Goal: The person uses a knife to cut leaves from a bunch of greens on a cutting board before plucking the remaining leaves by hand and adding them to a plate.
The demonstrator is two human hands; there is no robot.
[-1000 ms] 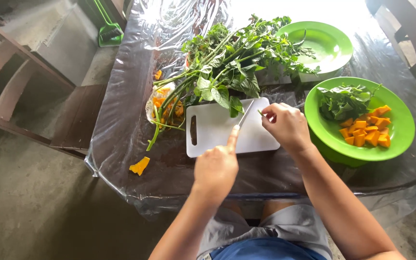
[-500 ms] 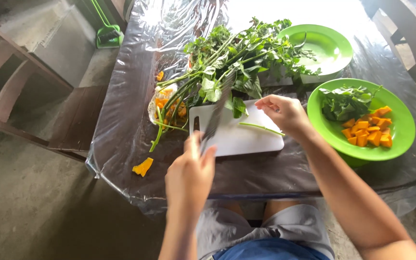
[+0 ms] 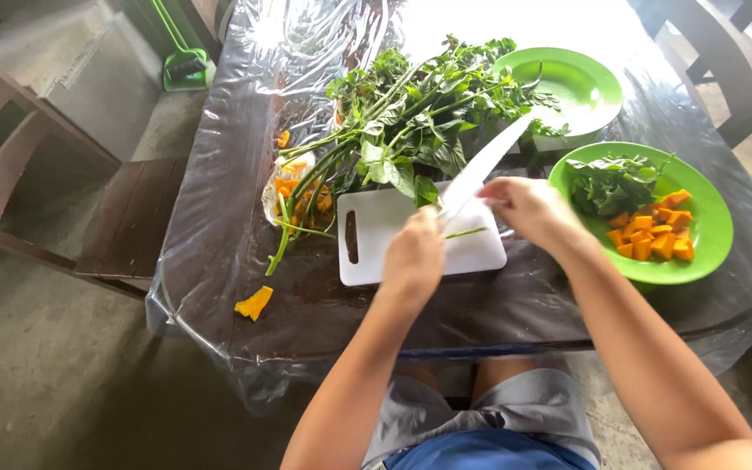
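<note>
A knife (image 3: pixel 480 170) is gripped by the left hand (image 3: pixel 413 254) over the white cutting board (image 3: pixel 376 235) near the surface's front edge, while a thin, limp green stem (image 3: pixel 467 232), best pinched at its end, is held by the right hand (image 3: pixel 528 209)

Left hand (image 3: pixel 413 254) fisted, right hand (image 3: pixel 528 207) fingers pinched, forearms converging

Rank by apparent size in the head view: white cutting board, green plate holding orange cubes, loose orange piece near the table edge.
1. Green plate with orange cubes and white cutting board: look alike, unsure.
2. Loose orange piece: clearly smallest.
</note>
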